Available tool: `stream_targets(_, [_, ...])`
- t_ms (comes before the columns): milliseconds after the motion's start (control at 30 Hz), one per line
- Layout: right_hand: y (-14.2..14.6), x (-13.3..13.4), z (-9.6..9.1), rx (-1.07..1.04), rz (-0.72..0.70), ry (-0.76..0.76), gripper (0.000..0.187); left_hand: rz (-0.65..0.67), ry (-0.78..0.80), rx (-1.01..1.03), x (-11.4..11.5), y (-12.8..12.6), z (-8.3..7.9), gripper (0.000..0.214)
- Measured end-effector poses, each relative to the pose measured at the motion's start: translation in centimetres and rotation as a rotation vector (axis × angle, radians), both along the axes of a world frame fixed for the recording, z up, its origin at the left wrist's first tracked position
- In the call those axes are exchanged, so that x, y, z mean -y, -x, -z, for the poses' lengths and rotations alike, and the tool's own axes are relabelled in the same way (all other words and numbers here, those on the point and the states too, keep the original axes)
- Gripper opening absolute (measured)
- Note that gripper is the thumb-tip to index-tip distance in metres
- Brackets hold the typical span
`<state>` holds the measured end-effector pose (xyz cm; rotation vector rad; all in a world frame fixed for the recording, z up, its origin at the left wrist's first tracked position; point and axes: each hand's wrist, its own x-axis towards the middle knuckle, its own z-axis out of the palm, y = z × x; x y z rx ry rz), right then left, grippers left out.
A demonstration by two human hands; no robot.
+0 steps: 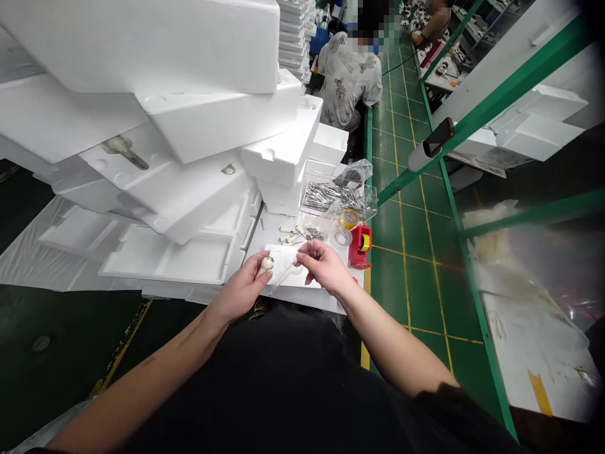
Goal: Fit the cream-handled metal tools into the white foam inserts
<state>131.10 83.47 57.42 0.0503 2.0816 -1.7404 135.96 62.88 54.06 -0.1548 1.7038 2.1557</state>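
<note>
My left hand (pixel 246 287) is closed round a small white rounded piece (pixel 267 263) pinched at its fingertips. My right hand (pixel 324 263) is pinched on the upper end of a thin clear strip or small bag (pixel 285 275) that runs between both hands. They work just above a flat white foam tray (pixel 302 287) at the near edge of the bench. Several small white-tipped parts (pixel 293 236) lie on the foam just beyond my fingers.
Tall tilted stacks of white foam trays (pixel 189 126) fill the left and middle. A clear bag of metal pins (pixel 331 194), tape rolls (pixel 348 219) and a red tape dispenser (pixel 361 246) sit at the right. Another person (pixel 347 79) sits farther along. A green aisle floor (pixel 416 252) runs on the right.
</note>
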Motion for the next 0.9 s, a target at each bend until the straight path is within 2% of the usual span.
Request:
stream_targets(67, [-0.6, 0.6, 0.8, 0.060, 0.121, -0.062, 0.027, -0.025, 0.174, -0.173, 0.4, 0.2, -0.5, 0.045])
stream_targets(133, [-1.6, 1.4, 1.0, 0.186, 0.148, -0.005, 0.029, -0.013, 0.326, -0.393, 0.3, 0.2, -1.1, 0.039])
stream_targets(233, [-3.1, 2.6, 0.5, 0.324, 0.157, 0.288, 0.031, 0.032, 0.507, -0.669, -0.3, 0.1, -1.9, 0.038])
stream_targets(300, [-4.0, 3.1, 0.0, 0.358, 0.164, 0.440, 0.036, 0.104, 0.531, -0.705, -0.8, 0.0, -2.1, 0.040])
stream_targets(367, [-4.5, 3.2, -0.2, 0.352, 0.151, 0.448, 0.040, 0.139, 0.505, -0.671, -1.0, -0.1, -2.0, 0.041])
stream_targets(467, [-4.9, 3.2, 0.3, 0.308, 0.149, 0.363, 0.042, 0.146, 0.494, -0.604, -0.7, 0.1, -1.6, 0.041])
stream_targets(633, [-4.8, 2.3, 1.5, 0.223, 0.221, 0.356, 0.042, 0.267, 0.343, -0.284, 0.6, 0.5, -0.1, 0.072])
stream_targets(733, [-4.7, 0.9, 2.5, 0.212, 0.162, 0.394, 0.038, 0.330, 0.261, -0.086, 1.1, 0.3, 1.3, 0.056])
stream_targets(800, [-4.4, -0.7, 3.8, 0.294, 0.166, 0.445, 0.033, 0.326, 0.186, -0.002, 1.2, 0.0, 2.4, 0.044])
stream_targets(900, [-3.6, -4.0, 6.5, 0.467, 0.404, 0.485, 0.025, 0.235, 0.151, 0.082, 1.5, -0.7, 4.1, 0.040])
